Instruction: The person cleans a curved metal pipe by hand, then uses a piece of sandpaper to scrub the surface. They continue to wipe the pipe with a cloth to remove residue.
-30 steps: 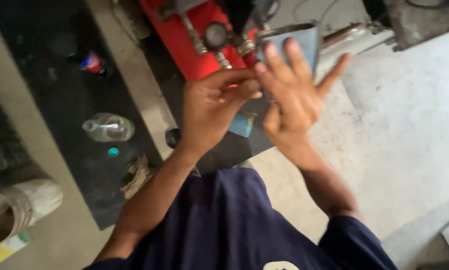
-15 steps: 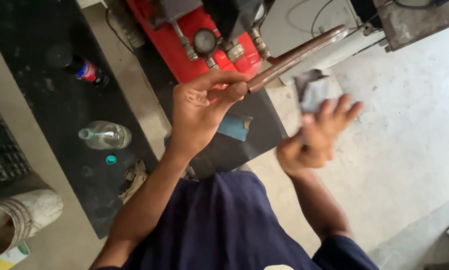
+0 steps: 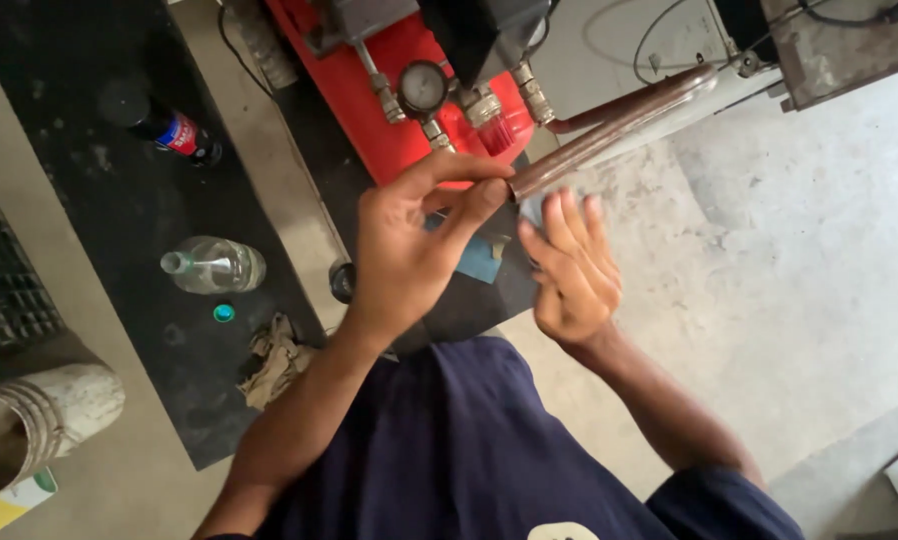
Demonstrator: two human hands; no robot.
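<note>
My left hand [image 3: 414, 245] pinches the near end of a long copper pipe [image 3: 619, 118] between thumb and fingers. The pipe runs up and to the right, over the concrete floor. My right hand [image 3: 569, 275] is just under that pipe end, fingers curled around a small grey sheet [image 3: 532, 209]. Only a corner of the sheet shows past the fingers. Both hands are close together, nearly touching, above my dark blue shirt [image 3: 469, 450].
A red machine [image 3: 394, 120] with a round gauge [image 3: 424, 86] stands beyond the hands. On the black mat [image 3: 89, 220] lie a clear bottle [image 3: 214, 265], a dark bottle [image 3: 164, 125], a green cap [image 3: 224, 313] and a rag [image 3: 274, 355]. A grey cylinder [image 3: 44, 420] is lower left, a metal box [image 3: 849, 40] upper right.
My right hand has come back left from out at the right and closed in under the pipe end with the sheet. The left hand keeps its pinch on the pipe.
</note>
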